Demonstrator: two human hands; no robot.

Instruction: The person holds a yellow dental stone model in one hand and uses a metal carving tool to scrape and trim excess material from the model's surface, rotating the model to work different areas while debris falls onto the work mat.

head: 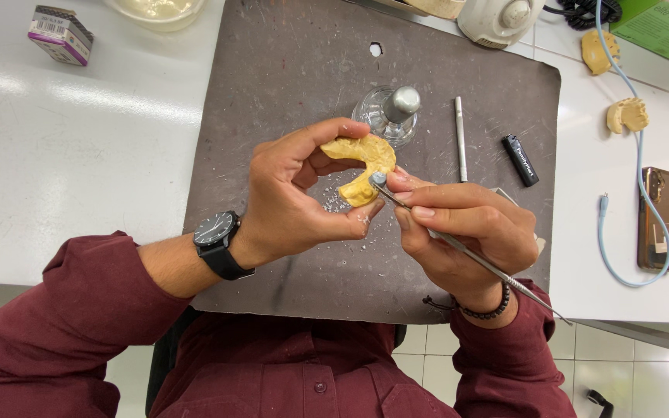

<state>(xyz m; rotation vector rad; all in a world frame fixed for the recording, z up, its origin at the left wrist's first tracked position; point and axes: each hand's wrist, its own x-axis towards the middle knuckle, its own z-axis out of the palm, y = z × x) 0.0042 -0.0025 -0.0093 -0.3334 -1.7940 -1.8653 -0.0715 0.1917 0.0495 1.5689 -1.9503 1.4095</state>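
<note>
Your left hand grips the yellow cast (horseshoe-shaped) over the mat; your right hand pinches a metal tool, tip touching the cast.

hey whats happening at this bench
A person in a maroon shirt holds a yellow horseshoe-shaped dental cast in the left hand. The right hand presses the tip of a thin metal carving tool against the cast's lower end. Both are above a dark grey work mat speckled with small chips, near a small glass burner with a metal cap.
</note>
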